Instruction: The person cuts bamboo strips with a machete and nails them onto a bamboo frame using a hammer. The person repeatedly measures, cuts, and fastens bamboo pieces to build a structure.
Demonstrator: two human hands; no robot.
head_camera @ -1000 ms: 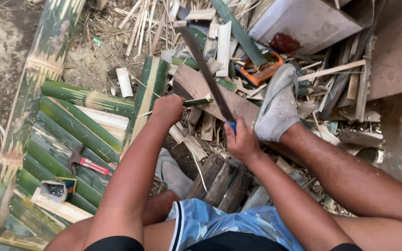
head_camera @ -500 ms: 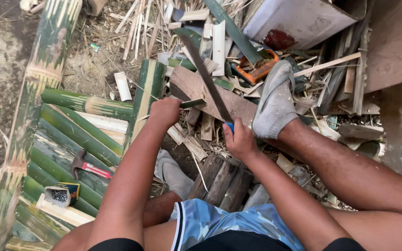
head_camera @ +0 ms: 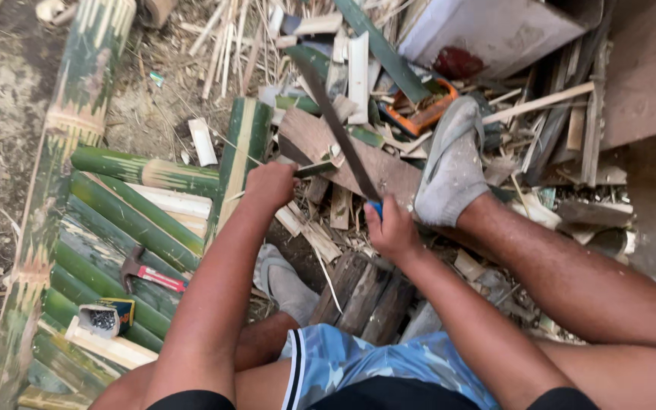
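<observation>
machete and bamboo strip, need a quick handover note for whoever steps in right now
Right hand: shut on the blue handle of the machete, blade pointing away from the body.
Left hand: shut on a short green bamboo strip, held against the blade over a brown board.
Nearby: a hammer and an open box of nails lie on the split bamboo at the left.
Done: many cut slivers litter the ground.
Left: this strip looks only partly worked; the blade sits at it.
</observation>
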